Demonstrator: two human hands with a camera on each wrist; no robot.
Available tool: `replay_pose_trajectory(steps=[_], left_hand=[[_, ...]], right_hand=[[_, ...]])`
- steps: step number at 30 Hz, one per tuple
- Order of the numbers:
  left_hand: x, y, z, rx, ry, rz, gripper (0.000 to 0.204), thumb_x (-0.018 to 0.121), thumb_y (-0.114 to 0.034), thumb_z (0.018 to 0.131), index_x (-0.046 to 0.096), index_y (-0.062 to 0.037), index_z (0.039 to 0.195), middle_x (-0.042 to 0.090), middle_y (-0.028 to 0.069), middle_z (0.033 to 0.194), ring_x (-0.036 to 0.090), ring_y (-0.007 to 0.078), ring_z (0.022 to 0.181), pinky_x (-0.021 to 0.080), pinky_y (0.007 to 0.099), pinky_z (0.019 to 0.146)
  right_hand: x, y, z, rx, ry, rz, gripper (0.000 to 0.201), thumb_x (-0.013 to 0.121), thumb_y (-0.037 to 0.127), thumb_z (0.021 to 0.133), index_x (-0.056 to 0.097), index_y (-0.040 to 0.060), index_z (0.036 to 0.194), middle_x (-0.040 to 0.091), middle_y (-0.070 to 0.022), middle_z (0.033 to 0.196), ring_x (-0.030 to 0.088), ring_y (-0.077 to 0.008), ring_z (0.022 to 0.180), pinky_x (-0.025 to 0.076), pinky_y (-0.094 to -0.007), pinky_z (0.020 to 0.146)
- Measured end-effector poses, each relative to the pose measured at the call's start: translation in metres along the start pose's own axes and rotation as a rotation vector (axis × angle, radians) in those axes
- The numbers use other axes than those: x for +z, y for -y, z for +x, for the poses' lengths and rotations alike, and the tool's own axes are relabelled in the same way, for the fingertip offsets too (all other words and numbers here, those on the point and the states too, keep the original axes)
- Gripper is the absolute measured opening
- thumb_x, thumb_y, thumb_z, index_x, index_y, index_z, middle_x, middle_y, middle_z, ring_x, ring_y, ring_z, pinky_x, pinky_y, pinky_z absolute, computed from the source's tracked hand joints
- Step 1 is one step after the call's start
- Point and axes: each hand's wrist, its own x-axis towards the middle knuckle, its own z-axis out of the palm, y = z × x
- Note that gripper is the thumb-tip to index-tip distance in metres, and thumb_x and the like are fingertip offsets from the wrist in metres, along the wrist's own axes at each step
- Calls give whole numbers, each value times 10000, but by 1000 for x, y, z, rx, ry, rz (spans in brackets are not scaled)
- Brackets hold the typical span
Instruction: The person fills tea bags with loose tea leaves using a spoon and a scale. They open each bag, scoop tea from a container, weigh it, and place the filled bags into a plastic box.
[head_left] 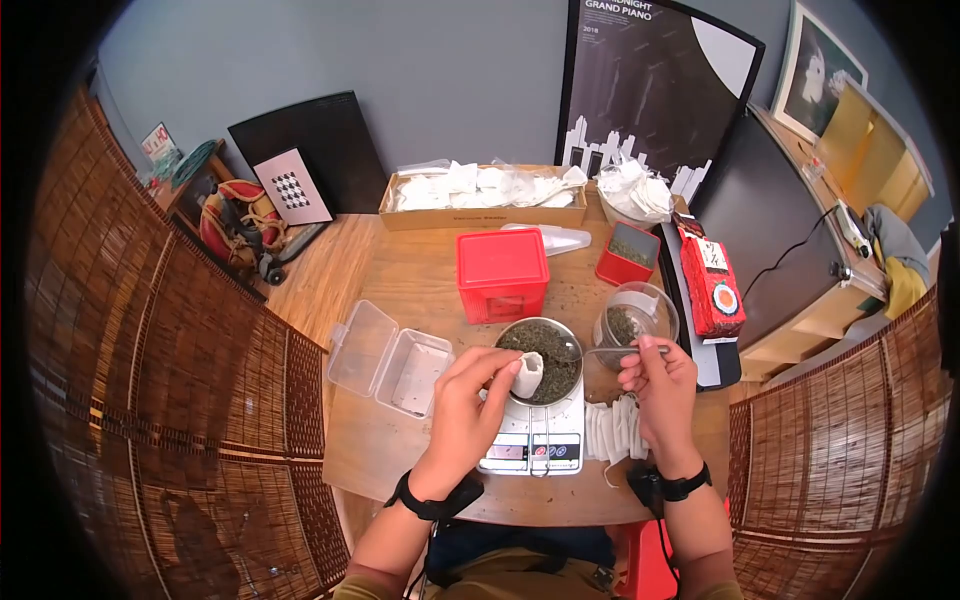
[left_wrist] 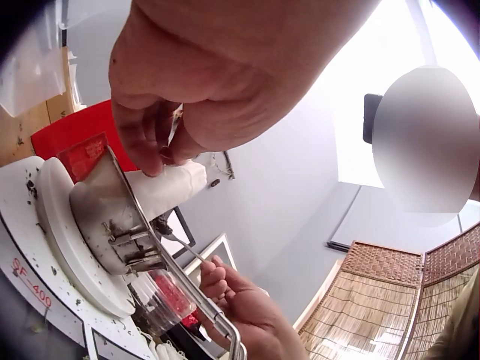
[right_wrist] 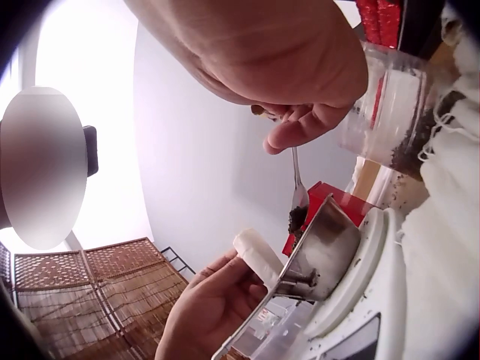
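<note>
My left hand (head_left: 465, 405) pinches a small white pouch (head_left: 528, 375), its mouth open, over the near left part of a metal pan (head_left: 540, 398) of dark dried leaves. My right hand (head_left: 664, 400) grips the handle of a metal spoon (right_wrist: 298, 174). Dark leaves (right_wrist: 298, 217) sit in the spoon's bowl, just above the pan's rim in the right wrist view. Under the pan is a white kitchen scale (head_left: 530, 452). A row of filled white pouches (head_left: 615, 430) lies right of the scale.
Around the pan stand a closed red tin (head_left: 502, 275), an open red tin (head_left: 628, 254), a clear jar (head_left: 640, 315) and an open plastic box (head_left: 413, 372). Farther back are a cardboard box of white pouches (head_left: 485, 214) and a red packet (head_left: 712, 285).
</note>
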Motion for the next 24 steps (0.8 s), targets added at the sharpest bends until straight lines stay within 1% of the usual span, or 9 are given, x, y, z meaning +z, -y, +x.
replay_pose_trajectory(steps=[5,7,9,11,14,19,20,22,24], left_hand=[[3,2,3,29,2,27,153,721,-46,1026,783,43,1134,767,159,1040,723,218,805,561,313,673],[3,1,4,35,4,34,152,722,-49,1026,783,44,1131,766,157,1035,719,216,796,558,314,667],[2,-1,5,18,15,58,157,718,-50,1033,791,36,1142,763,128,1041,730,173,852,584,289,715],[3,-2,5,5,10,55,157,722,-53,1030,793,32,1142,764,126,1042,730,176,859,582,292,722],[3,-3,6,-5,0,57,155,727,-58,1026,797,23,1138,765,124,1039,729,179,862,579,297,730],[4,-3,6,-7,-11,60,149,729,-59,1023,802,20,1126,765,123,1031,720,180,848,572,299,726],[4,-2,6,-9,-8,51,149,729,-59,1022,802,21,1124,765,123,1029,716,179,844,568,298,720],[4,-2,6,-11,-6,40,148,730,-59,1022,802,23,1123,765,123,1026,713,178,839,564,298,715],[4,-2,6,-1,-2,34,150,728,-57,1024,798,31,1123,764,123,1023,707,170,836,559,294,711]], right_hand=[[4,17,1,-17,-4,41,222,679,215,1105,695,-6,1092,749,-108,846,676,-134,636,535,-254,583],[8,25,1,-33,24,48,220,680,218,1105,692,-2,1106,743,-100,840,671,-130,637,527,-248,583],[10,32,1,-41,47,29,221,680,219,1105,692,-2,1104,742,-98,839,672,-129,639,524,-246,582],[14,37,2,-48,72,10,222,681,220,1105,693,-2,1103,741,-97,837,673,-127,640,521,-244,581],[19,44,3,-39,124,-37,216,680,214,1105,693,-1,1104,741,-95,836,674,-124,641,517,-242,582],[29,58,-2,-92,181,-220,182,684,184,1100,694,2,1105,737,-78,846,671,-103,665,509,-241,608],[30,60,-3,-92,184,-222,182,684,184,1100,694,2,1105,737,-78,846,671,-103,665,509,-241,608],[32,63,-6,-165,229,-306,162,692,165,1095,693,4,1110,736,-66,869,662,-87,691,506,-235,628],[37,67,-12,-199,238,-340,151,694,150,1092,692,1,1116,734,-61,877,658,-84,700,508,-232,638]])
